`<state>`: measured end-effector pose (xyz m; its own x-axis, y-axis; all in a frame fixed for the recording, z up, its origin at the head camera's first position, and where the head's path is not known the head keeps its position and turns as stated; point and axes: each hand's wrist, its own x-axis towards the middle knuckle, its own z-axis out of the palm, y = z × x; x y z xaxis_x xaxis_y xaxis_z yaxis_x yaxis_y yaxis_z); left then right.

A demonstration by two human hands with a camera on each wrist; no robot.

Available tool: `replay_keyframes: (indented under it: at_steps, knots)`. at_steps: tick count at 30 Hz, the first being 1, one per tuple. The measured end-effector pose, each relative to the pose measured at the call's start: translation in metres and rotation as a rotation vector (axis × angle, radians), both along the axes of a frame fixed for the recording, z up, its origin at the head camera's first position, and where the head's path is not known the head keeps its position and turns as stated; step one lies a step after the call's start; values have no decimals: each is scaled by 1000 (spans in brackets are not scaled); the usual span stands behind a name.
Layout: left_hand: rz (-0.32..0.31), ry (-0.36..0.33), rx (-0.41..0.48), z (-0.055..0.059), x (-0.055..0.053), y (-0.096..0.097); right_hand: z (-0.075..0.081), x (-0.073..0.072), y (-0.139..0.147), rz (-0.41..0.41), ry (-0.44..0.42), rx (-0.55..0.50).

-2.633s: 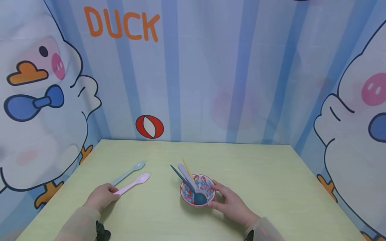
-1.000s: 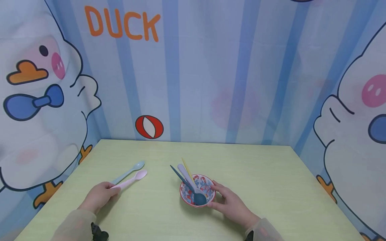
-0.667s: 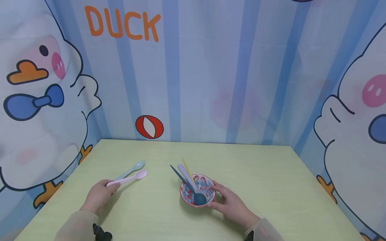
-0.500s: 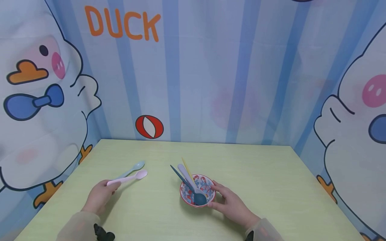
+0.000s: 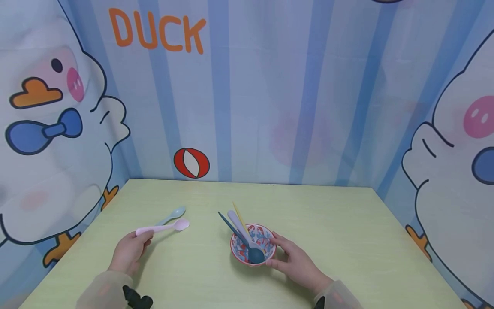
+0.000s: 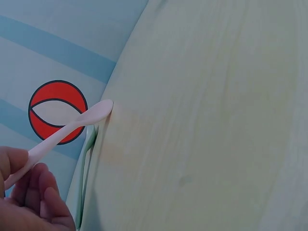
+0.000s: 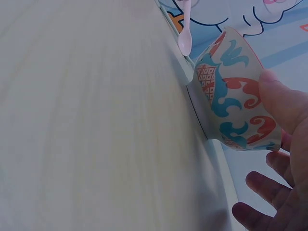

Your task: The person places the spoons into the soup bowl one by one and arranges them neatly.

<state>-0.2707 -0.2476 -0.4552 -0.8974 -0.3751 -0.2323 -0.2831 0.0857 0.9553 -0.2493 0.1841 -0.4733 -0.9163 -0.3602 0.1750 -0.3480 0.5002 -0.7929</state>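
My left hand (image 5: 129, 252) pinches a pink spoon (image 5: 181, 224) by the end of its handle, bowl end pointing right. In the left wrist view the pink spoon (image 6: 53, 139) is tilted up between thumb and fingers. Behind it a light blue-green spoon (image 5: 177, 212) lies on the table, its handle partly hidden by the pink one. My right hand (image 5: 298, 264) holds the right side of a small patterned bowl (image 5: 233, 254), thumb and finger at its rim. Inside lean a dark teal spoon (image 5: 256, 255), a lavender spoon (image 5: 236, 218) and something with a thin yellow handle (image 5: 237, 208).
The pale yellow table (image 5: 328, 223) ends at a blue striped curtain (image 5: 262, 86) along the back. Printed duck figures cover the curtain at both sides. In the right wrist view the bowl (image 7: 226, 96) stands on its foot on the table.
My left hand has picked up the pink spoon, shifting its grip to the handle end and turning the handle end upward and away. The right hand and bowl have stayed put.
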Motion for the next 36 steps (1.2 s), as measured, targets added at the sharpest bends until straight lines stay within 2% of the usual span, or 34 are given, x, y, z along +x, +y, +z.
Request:
replay_keyframes:
  at_steps: [11,23,31,36]
  knots:
    - [41,4,151,3,-3,5,1,0,0,-3,-13,-2]
    - [19,14,247,4,-3,4,0,0,-1,-3,-4,-2]
    - [-29,16,260,14,1,6,1,1,-1,2,-11,-9]
    - [-25,31,268,24,3,10,1,1,-1,1,7,-7]
